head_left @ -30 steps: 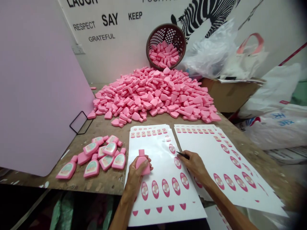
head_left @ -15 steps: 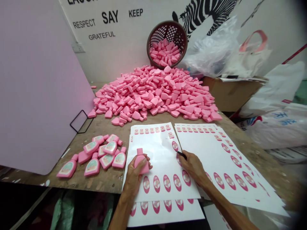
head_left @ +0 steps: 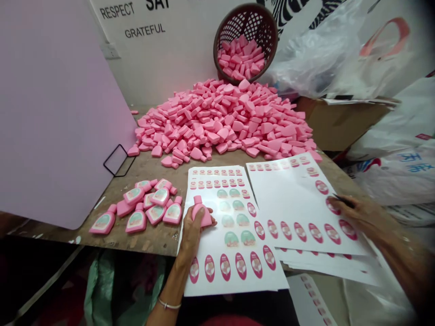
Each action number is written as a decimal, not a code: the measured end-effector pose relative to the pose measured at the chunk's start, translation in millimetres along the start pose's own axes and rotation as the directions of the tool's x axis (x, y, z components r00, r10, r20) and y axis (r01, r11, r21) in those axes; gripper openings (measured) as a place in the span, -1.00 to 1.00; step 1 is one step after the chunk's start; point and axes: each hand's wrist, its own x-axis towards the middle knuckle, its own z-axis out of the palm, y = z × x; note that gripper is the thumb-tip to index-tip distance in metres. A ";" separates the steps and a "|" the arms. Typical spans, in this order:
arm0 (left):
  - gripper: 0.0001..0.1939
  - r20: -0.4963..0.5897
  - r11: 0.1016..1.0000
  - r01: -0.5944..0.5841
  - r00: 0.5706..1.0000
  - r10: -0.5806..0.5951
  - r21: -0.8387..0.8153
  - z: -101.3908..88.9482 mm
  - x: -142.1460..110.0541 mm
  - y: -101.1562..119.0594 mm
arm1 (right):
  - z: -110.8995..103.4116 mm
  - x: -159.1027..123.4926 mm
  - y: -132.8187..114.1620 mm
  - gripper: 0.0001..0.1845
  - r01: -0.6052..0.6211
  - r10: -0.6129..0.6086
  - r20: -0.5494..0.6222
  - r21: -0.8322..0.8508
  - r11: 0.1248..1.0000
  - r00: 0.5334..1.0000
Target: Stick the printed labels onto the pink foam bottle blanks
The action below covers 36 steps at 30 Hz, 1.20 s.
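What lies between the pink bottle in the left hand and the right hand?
The head view shows the left sticker sheet with green labels and pink oval stickers, then the right sticker sheet.

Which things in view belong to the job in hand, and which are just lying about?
Likely in the job:
Pink bottle in the left hand
Dark pointed tool in the right hand
Sticker sheets
Labelled bottles
Heap of plain bottles
Brown basket holding more

Apparently just lying about:
Clear plastic bag
Pink-handled bag
Cardboard box
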 end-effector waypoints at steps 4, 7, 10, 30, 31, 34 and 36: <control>-0.63 -0.020 0.998 0.009 1.000 -0.008 0.058 1.8 0.9 4.7 | -12.0 2.5 17.2 -0.61 -0.033 0.035 0.007 -0.182 0.983 0.999; -0.65 -0.029 0.992 0.017 0.999 -0.013 0.125 7.8 -14.0 10.0 | -5.4 -22.3 -16.8 -0.58 -0.019 -0.026 -0.149 -0.294 0.956 0.988; -0.62 0.020 0.972 0.079 0.996 -0.085 0.220 16.8 -38.8 6.2 | 20.2 -70.0 -73.2 -0.57 0.262 -0.262 0.019 -0.026 0.965 0.965; -0.55 0.185 0.959 0.125 0.967 -0.176 0.255 49.2 -41.5 -16.8 | 95.7 -128.5 -144.2 -0.79 0.543 -0.536 0.172 0.003 0.839 0.827; -0.56 0.183 0.960 0.124 0.968 -0.173 0.252 48.9 -40.7 -17.4 | 95.8 -128.3 -143.9 -0.79 0.543 -0.536 0.177 0.008 0.840 0.825; -0.57 0.187 0.960 0.126 0.967 -0.175 0.248 47.0 -38.8 -18.3 | 95.3 -125.7 -141.9 -0.80 0.539 -0.540 0.199 0.063 0.840 0.818; -0.59 0.198 0.960 0.124 0.964 -0.177 0.252 46.0 -38.1 -18.8 | 95.4 -123.4 -140.1 -0.80 0.529 -0.538 0.217 0.104 0.842 0.815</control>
